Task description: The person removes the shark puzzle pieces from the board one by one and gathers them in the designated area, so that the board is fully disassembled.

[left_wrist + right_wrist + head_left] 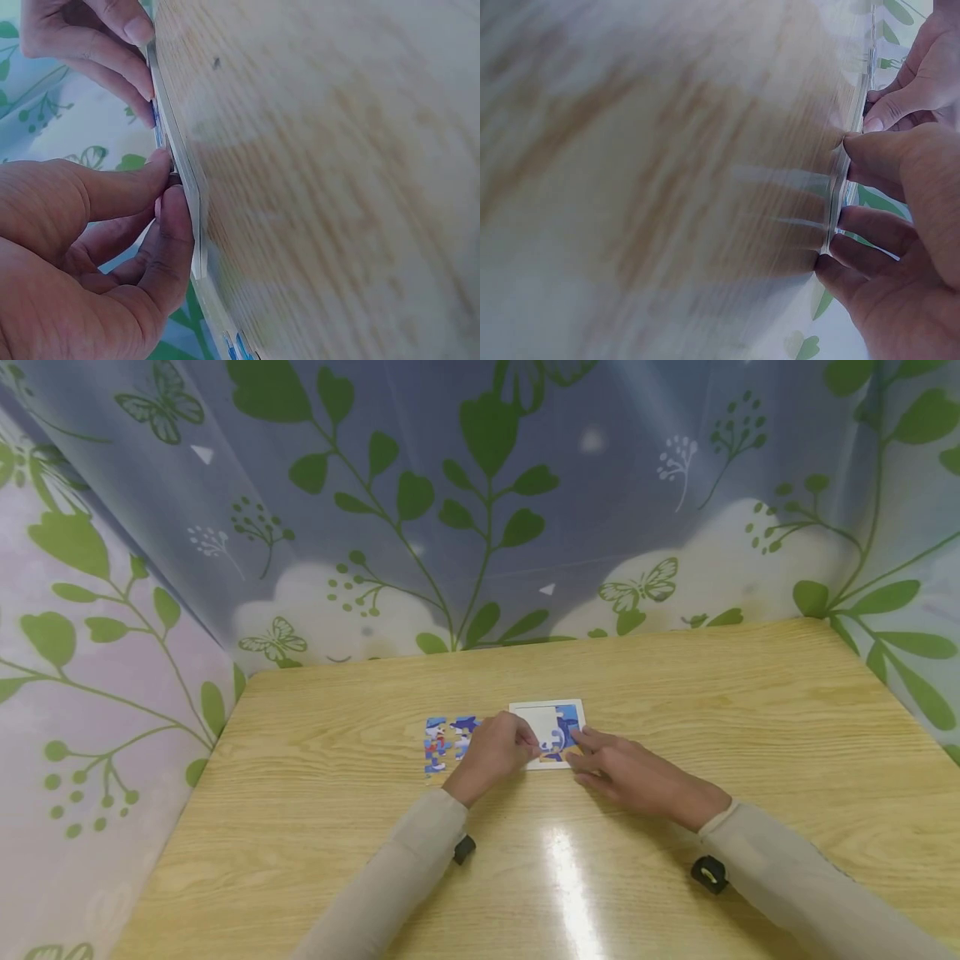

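Note:
A white puzzle tray [525, 704] lies on the table, with joined blue and orange jigsaw pieces [567, 720] along its right side and bottom. My left hand [497, 750] is over the tray's lower left part. Its thumb and forefinger pinch a small puzzle piece [175, 178], mostly hidden by the fingertips. My right hand [626, 770] rests against the tray's lower right corner, fingers extended and touching its edge and the pieces there. In the right wrist view, those fingers [859, 255] are spread along the tray's rim.
Several loose or partly joined jigsaw pieces [437, 745] lie left of the tray, partly behind the left hand. The wooden table [337, 835] meets a leaf-patterned curtain [480, 527] at the back and left. A dark device [708, 874] is on the right wrist.

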`<state>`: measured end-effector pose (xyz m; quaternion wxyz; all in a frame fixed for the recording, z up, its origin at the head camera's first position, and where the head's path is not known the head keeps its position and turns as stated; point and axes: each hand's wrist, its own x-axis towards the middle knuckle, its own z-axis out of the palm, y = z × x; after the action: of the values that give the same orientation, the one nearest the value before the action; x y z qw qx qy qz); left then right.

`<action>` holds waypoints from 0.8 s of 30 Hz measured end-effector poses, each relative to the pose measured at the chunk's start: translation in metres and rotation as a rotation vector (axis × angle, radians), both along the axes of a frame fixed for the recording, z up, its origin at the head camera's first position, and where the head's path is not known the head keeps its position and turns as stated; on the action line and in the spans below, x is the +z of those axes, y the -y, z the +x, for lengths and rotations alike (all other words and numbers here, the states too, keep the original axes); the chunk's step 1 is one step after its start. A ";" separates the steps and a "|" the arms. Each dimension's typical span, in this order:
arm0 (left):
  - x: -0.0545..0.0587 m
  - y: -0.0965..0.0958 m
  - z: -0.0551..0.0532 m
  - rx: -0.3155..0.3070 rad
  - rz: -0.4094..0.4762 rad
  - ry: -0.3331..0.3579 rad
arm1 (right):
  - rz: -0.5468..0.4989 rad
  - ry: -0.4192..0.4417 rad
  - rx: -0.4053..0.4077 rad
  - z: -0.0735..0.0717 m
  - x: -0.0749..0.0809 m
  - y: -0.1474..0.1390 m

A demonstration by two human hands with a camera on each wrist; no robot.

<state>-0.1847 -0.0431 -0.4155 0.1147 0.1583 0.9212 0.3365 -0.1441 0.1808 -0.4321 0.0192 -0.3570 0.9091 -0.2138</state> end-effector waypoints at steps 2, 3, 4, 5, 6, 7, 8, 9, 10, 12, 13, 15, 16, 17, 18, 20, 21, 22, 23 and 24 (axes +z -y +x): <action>0.000 0.000 0.000 -0.001 0.002 -0.002 | 0.003 0.006 -0.003 0.000 0.000 0.000; 0.000 0.000 0.000 -0.001 0.004 -0.003 | 0.005 0.009 -0.004 0.000 0.000 0.000; 0.000 0.000 0.000 0.000 0.004 -0.002 | 0.007 0.011 -0.004 0.000 0.000 0.000; -0.001 0.000 -0.001 0.001 0.005 -0.001 | 0.009 0.009 -0.004 0.000 0.000 0.000; -0.001 0.000 -0.001 0.001 0.005 -0.001 | 0.010 0.008 -0.004 0.000 0.000 0.000; -0.001 0.000 -0.001 0.003 0.006 0.002 | 0.012 0.006 -0.003 0.000 0.000 0.000; -0.001 0.000 -0.001 0.004 0.005 0.006 | 0.013 0.004 -0.002 0.000 0.000 0.000; -0.001 0.000 -0.001 0.005 0.006 0.009 | 0.014 0.001 -0.001 0.000 0.000 0.000; -0.001 0.000 -0.001 0.007 0.006 0.012 | 0.015 -0.002 0.000 0.000 0.000 0.000; -0.001 0.000 -0.001 0.009 0.010 0.015 | 0.014 -0.005 0.003 0.000 0.000 0.000; -0.001 0.001 -0.001 0.010 0.011 0.016 | 0.013 -0.006 0.004 0.000 0.001 0.000; 0.000 0.001 0.000 0.012 0.014 0.019 | 0.011 -0.006 0.006 0.001 0.001 0.000; 0.001 0.001 0.000 0.011 0.016 0.018 | 0.011 -0.006 0.006 0.001 0.001 0.000; 0.001 0.001 0.000 0.010 0.018 0.020 | 0.010 -0.005 0.007 0.001 0.001 0.000; 0.001 0.001 0.001 0.010 0.018 0.023 | 0.011 -0.004 0.007 0.001 0.001 0.000; 0.002 0.001 0.001 0.011 0.022 0.030 | 0.013 -0.001 0.007 0.001 0.001 0.000; 0.002 0.001 0.001 0.011 0.024 0.032 | 0.014 0.000 0.007 0.001 0.001 0.000; 0.002 0.002 0.001 0.012 0.024 0.035 | 0.015 0.001 0.007 0.001 0.001 0.000; 0.003 0.002 0.000 0.014 0.024 0.039 | 0.016 0.000 0.008 0.001 0.001 0.000; 0.003 0.002 0.000 0.016 0.023 0.043 | 0.017 -0.001 0.007 0.001 0.001 0.000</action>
<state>-0.1846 -0.0450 -0.4128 0.1300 0.1449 0.9157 0.3515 -0.1427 0.1812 -0.4309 0.0225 -0.3601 0.9096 -0.2060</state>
